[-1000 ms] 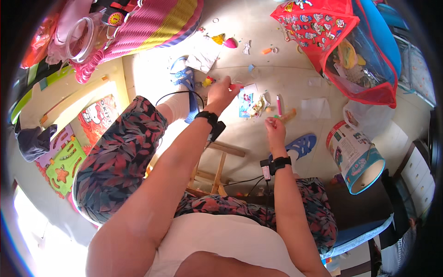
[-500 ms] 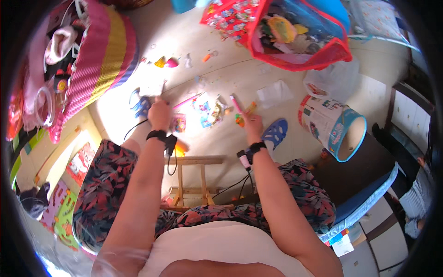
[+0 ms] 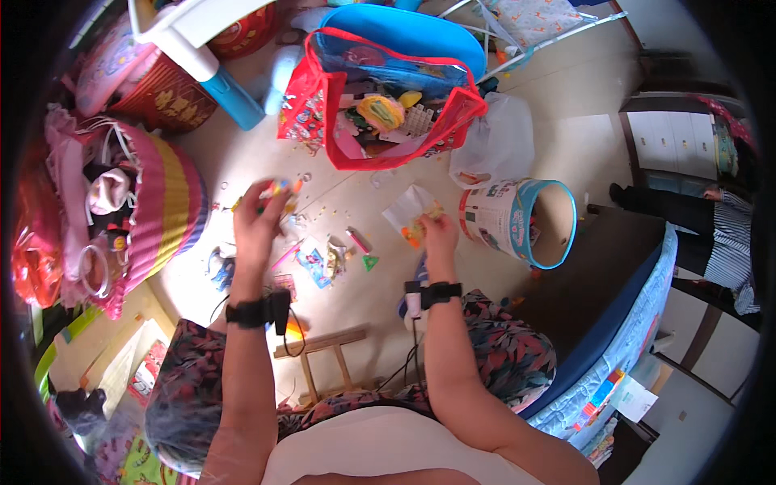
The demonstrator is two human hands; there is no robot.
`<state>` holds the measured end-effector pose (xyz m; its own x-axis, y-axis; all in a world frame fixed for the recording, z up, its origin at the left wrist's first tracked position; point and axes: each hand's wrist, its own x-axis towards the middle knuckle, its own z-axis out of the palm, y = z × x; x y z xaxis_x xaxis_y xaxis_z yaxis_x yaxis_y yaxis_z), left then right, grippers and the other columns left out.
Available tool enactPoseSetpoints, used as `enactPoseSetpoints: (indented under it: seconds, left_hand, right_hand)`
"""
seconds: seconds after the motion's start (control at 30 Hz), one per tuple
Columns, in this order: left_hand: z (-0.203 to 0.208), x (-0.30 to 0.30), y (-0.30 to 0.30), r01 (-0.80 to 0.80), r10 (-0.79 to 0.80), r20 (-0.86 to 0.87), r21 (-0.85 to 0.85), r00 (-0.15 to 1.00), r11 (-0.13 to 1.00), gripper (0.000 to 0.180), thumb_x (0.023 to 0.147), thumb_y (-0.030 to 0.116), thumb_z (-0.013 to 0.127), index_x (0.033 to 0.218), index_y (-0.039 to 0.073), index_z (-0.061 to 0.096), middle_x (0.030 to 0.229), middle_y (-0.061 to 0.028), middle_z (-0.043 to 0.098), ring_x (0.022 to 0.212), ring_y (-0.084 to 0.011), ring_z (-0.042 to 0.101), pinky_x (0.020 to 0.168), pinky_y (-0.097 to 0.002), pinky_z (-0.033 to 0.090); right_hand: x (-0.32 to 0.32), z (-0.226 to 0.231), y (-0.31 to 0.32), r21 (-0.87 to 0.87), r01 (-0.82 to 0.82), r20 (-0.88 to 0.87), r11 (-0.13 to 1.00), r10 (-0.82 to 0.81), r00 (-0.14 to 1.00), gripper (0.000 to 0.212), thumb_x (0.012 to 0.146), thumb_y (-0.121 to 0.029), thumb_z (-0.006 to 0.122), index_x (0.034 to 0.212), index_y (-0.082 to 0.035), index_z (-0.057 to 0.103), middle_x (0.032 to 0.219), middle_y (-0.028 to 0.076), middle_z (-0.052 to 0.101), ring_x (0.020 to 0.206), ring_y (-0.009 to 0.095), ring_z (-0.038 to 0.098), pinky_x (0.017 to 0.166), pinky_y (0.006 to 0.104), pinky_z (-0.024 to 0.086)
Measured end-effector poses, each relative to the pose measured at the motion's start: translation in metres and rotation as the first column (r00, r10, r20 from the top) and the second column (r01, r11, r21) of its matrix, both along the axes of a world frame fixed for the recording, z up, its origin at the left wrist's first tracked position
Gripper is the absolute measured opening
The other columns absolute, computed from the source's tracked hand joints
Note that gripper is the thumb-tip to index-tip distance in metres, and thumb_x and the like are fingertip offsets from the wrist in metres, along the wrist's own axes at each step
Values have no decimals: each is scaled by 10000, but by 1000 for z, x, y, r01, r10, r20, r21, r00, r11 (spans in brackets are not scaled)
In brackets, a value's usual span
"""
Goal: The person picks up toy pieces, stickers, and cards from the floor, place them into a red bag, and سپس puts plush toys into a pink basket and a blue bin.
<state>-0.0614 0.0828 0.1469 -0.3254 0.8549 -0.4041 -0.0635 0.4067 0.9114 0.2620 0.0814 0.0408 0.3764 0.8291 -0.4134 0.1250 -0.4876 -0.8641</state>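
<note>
My left hand (image 3: 257, 217) is raised over the floor at left. Its fingers are closed around small colourful pieces (image 3: 279, 187), blurred and too small to name. Near the white paper (image 3: 402, 212), my right hand (image 3: 440, 241) pinches a small orange and yellow piece (image 3: 415, 232) whose kind I cannot make out. Between the hands lie a pink marker-like stick (image 3: 356, 241), a green triangular piece (image 3: 369, 263), a blue and white wrapper (image 3: 314, 268) and a crumpled gold-coloured packet (image 3: 335, 260). A thin pink stick (image 3: 286, 254) rests closer to the left hand.
A red-rimmed open bag (image 3: 388, 162) full of toys stands ahead. Right of it are a translucent plastic bag (image 3: 497, 145) and a cardboard tub (image 3: 495, 217) on its side. A striped basket (image 3: 174, 198) stands left, a wooden stool (image 3: 323, 341) near my legs. Another person (image 3: 727, 250) is far right.
The view has shifted. My left hand has lifted from the floor beside my shoe and now holds colourful pieces. My right hand has moved away from the pink stick to the paper.
</note>
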Motion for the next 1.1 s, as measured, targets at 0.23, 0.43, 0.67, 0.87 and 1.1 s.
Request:
enactPoseSetpoints:
  seconds: [0.23,0.43,0.67,0.87,1.1]
  left_hand:
    - [57,69,128,283,-296,69,152,953,947,304,829,240,676,1034,25,611,724,-9,579,559,-61,496,455,-227,420]
    - [-26,74,173,368,-382,-176,-104,907,924,414,768,258,717,1077,13,593,896,-91,634,701,-182,624,553,-284,526]
    - [-26,70,156,500,-323,-614,139,721,855,443,800,200,688,1177,6,559,996,-117,674,757,-150,643,717,-280,525]
    - [-68,-15,-5,121,-116,-404,-12,907,993,175,848,139,640,955,0,647,729,-36,641,658,-74,595,624,-246,491]
    - [-203,51,-160,168,-351,-505,-373,788,913,170,787,169,649,907,50,633,786,-115,662,699,-286,640,669,-388,513]
  right_hand:
    - [38,-15,8,-259,-186,464,948,291,837,147,745,-115,701,803,-3,625,709,55,635,625,129,574,577,272,455]
    - [-32,83,68,75,-13,-240,997,30,970,135,890,-173,596,902,-43,566,679,-12,514,565,62,463,489,216,361]
    - [-62,114,164,399,-457,402,795,297,866,441,812,-271,697,1137,-15,546,946,129,592,872,197,574,775,326,473]
    - [-72,62,78,501,-401,308,767,275,911,187,763,-80,688,934,-39,625,818,52,628,688,162,585,645,278,479]
    - [-73,-109,-45,-49,-692,512,720,613,602,155,707,-68,677,827,-52,580,771,109,585,712,298,590,660,396,483]
